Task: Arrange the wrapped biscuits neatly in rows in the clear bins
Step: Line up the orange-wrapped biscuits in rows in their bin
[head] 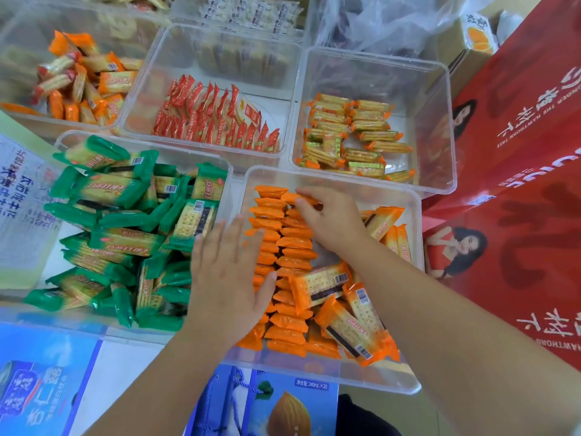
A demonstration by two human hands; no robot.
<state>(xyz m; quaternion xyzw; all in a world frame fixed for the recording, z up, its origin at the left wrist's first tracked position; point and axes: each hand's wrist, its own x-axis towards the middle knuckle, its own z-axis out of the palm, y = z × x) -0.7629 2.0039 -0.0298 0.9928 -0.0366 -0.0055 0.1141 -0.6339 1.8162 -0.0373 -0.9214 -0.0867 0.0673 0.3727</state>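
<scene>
Head view: left hand (231, 280) flat, fingers spread, steadying orange packets (290, 243); right hand (330, 218) pinches far packet; rows run away, bin (330, 377).

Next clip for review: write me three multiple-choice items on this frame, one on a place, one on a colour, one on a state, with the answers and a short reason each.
1. Which bin are both hands working in?
A. the near bin of orange packs
B. the bin of green packs
C. the far red-pack bin

2. What colour are the wrappers in the bin left of the hands?
A. blue
B. green
C. purple

3. How do the orange packs at the left of the near bin lie?
A. all loose in a heap
B. stacked in rows
C. none are there

Answers:
1. A: the left hand and right hand both rest on packs in the near bin.
2. B: the green packs fill it.
3. B: the orange rows run front to back, with loose packs only on the right.
</scene>
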